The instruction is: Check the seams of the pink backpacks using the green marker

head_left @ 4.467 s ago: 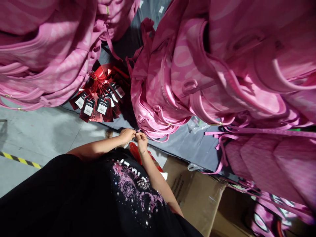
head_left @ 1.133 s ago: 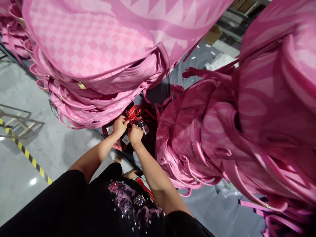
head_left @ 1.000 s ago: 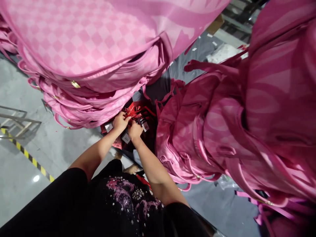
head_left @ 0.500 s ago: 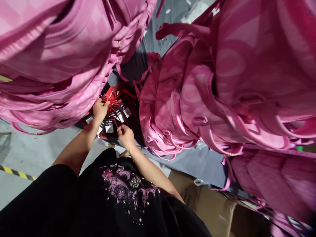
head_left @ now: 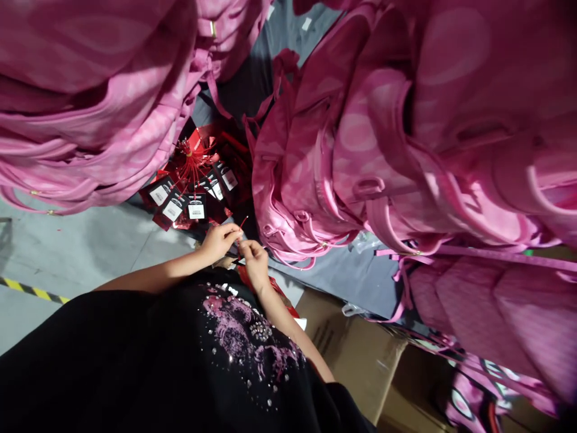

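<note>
My left hand (head_left: 220,242) and my right hand (head_left: 255,262) are close together near my body, fingers pinched on a thin red string (head_left: 244,222). The string's tip sticks up above the fingers; part of it is hidden by them. Something red, partly covered by my right arm, shows below. Beyond the hands lies a bundle of red strings (head_left: 192,159) fanned out from one knot. Black hang tags (head_left: 196,206) with white barcode labels are spread around it.
Pink backpacks (head_left: 112,132) are stacked on the left, and a row of pink backpacks (head_left: 311,150) leans on the right. They rest on a grey-covered table (head_left: 360,282). Below stands a cardboard box (head_left: 351,349). A yellow-black tape line (head_left: 33,291) marks the floor.
Both hands have left the tag bundle. My left hand has come back towards my body and right, meeting my right hand at a red string. The view has shifted slightly.
</note>
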Action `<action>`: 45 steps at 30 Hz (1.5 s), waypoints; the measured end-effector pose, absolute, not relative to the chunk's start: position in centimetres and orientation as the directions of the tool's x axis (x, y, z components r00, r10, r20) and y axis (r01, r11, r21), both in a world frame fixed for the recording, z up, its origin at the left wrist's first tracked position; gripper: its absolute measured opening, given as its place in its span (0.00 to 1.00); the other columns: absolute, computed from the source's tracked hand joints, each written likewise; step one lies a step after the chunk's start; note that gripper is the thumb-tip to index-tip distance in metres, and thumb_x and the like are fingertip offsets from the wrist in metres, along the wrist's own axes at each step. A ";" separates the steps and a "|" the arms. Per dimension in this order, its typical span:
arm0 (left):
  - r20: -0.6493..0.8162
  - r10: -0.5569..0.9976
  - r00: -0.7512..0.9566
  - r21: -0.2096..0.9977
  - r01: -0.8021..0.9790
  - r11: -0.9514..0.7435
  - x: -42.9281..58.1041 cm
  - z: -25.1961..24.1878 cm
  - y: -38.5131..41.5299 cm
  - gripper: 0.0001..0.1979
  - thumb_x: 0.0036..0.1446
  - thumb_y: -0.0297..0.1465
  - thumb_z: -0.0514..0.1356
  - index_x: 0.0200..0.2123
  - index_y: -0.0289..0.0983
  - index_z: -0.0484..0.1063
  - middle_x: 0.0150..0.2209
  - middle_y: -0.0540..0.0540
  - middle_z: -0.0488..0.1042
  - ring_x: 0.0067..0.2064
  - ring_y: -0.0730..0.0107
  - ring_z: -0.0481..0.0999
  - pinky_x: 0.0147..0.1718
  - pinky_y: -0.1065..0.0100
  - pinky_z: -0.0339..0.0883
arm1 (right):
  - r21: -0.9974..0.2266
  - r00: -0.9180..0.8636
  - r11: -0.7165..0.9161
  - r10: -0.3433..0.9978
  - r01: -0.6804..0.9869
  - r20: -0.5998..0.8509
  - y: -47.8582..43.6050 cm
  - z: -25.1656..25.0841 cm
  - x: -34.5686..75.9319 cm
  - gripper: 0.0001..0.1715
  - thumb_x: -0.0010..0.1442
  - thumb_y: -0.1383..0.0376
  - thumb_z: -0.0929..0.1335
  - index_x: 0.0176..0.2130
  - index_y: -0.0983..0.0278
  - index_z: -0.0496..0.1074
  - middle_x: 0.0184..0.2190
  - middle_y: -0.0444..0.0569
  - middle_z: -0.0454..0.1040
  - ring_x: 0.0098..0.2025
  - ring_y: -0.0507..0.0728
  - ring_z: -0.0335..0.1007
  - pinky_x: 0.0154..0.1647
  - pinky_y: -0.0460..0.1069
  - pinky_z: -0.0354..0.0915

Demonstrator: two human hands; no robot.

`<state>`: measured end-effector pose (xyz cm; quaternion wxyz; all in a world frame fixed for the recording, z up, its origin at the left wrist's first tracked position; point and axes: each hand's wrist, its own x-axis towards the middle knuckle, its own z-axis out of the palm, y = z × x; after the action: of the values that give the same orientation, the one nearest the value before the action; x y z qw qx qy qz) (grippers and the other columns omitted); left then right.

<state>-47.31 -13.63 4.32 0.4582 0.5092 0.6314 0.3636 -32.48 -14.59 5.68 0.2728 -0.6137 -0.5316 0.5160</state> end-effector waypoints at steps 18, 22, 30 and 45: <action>-0.273 0.934 0.232 0.836 0.538 0.110 -48.5 4.9 -11.6 0.14 0.63 0.27 0.55 0.43 0.42 0.82 0.42 0.45 0.82 0.47 0.61 0.80 0.41 0.66 0.68 | -0.430 -0.246 0.164 0.959 0.888 -0.142 -10.5 10.7 -26.6 0.22 0.64 0.58 0.61 0.54 0.65 0.68 0.41 0.56 0.80 0.38 0.59 0.78 0.41 0.53 0.70; -0.246 0.921 0.304 0.848 0.528 0.052 -47.9 5.1 -10.9 0.15 0.62 0.27 0.55 0.43 0.43 0.82 0.41 0.45 0.81 0.45 0.62 0.80 0.39 0.67 0.66 | -0.518 -0.116 0.044 0.987 0.854 -0.109 -11.1 10.2 -26.6 0.22 0.63 0.55 0.62 0.50 0.66 0.68 0.39 0.57 0.80 0.37 0.59 0.79 0.38 0.53 0.71; -0.323 0.832 0.450 0.876 0.474 0.084 -46.8 6.8 -7.7 0.14 0.63 0.29 0.56 0.46 0.44 0.80 0.45 0.48 0.81 0.48 0.67 0.79 0.43 0.70 0.66 | -0.549 0.004 -0.072 0.992 0.832 -0.123 -11.0 9.7 -27.8 0.18 0.60 0.53 0.65 0.37 0.64 0.74 0.27 0.48 0.79 0.29 0.58 0.76 0.35 0.52 0.68; -0.178 0.926 0.333 0.984 0.040 0.175 -48.4 5.6 -9.3 0.15 0.52 0.24 0.64 0.45 0.35 0.74 0.41 0.47 0.80 0.42 0.70 0.80 0.42 0.70 0.72 | -0.841 0.271 -0.096 0.961 0.532 0.061 -11.5 10.5 -29.2 0.15 0.65 0.51 0.63 0.40 0.60 0.62 0.44 0.57 0.80 0.29 0.54 0.78 0.35 0.53 0.75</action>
<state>-48.40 -9.30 5.55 0.6182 0.5330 0.4529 0.3585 -29.21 -11.48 10.51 0.3993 -0.6899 -0.5407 0.2686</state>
